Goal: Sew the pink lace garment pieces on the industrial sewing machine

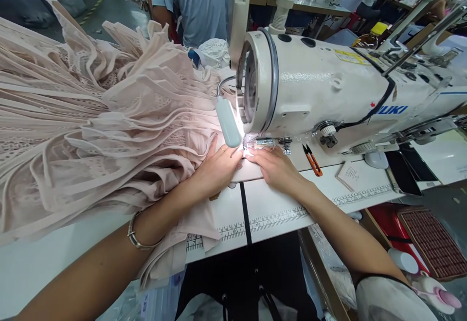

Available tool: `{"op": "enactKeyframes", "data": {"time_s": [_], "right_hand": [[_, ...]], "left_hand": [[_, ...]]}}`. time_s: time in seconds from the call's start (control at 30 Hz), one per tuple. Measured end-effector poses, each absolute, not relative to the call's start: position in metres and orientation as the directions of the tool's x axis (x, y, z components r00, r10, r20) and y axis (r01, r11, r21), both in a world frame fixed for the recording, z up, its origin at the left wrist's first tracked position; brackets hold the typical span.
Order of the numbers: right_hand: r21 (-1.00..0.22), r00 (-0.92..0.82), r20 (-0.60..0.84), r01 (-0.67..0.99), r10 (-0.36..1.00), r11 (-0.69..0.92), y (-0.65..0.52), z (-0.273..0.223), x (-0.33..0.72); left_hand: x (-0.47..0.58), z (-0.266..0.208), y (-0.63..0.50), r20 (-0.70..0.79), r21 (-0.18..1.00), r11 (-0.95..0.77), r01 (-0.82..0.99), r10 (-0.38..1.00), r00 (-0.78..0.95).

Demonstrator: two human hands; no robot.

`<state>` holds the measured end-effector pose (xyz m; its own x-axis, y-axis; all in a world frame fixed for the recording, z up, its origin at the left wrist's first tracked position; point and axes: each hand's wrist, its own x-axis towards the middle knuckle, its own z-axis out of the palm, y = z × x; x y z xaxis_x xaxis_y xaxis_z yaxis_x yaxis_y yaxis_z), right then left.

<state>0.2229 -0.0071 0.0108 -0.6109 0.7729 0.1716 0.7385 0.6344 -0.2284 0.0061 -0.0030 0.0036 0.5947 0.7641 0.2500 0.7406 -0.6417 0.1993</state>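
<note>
A white sewing machine stands before me, its needle area brightly lit by a small grey lamp. My left hand lies just left of the needle, its fingers closed on the edge of a pale pink garment piece. On the other side, my right hand has its fingertips pressed together on the fabric close to the presser foot. Both thumbs point toward each other, almost meeting below the needle. The fabric between the fingertips is small and washed out by glare.
A large heap of pale pink garments covers the left of the table. Orange thread snips, a square paper tag and a dark phone lie to the right. A printed ruler runs along the front edge. A person in blue is behind.
</note>
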Motion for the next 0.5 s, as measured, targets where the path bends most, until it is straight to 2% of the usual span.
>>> {"op": "enactKeyframes", "data": {"time_s": [0.1, 0.23, 0.5], "right_hand": [[-0.184, -0.605, 0.127, 0.764, 0.786, 0.618, -0.0058, 0.0102, 0.2216], [-0.137, -0.595, 0.065, 0.790, 0.801, 0.598, -0.0042, 0.0094, 0.2200], [-0.159, -0.607, 0.017, 0.783, 0.795, 0.601, -0.0040, 0.0113, 0.2194]], "left_hand": [[0.0084, 0.0059, -0.0015, 0.221, 0.198, -0.615, 0.764, 0.787, 0.576], [0.0089, 0.0063, 0.0006, 0.264, 0.153, -0.609, 0.779, 0.784, 0.561], [0.0089, 0.0021, 0.0014, 0.341, 0.039, -0.616, 0.787, 0.748, 0.569]]}}
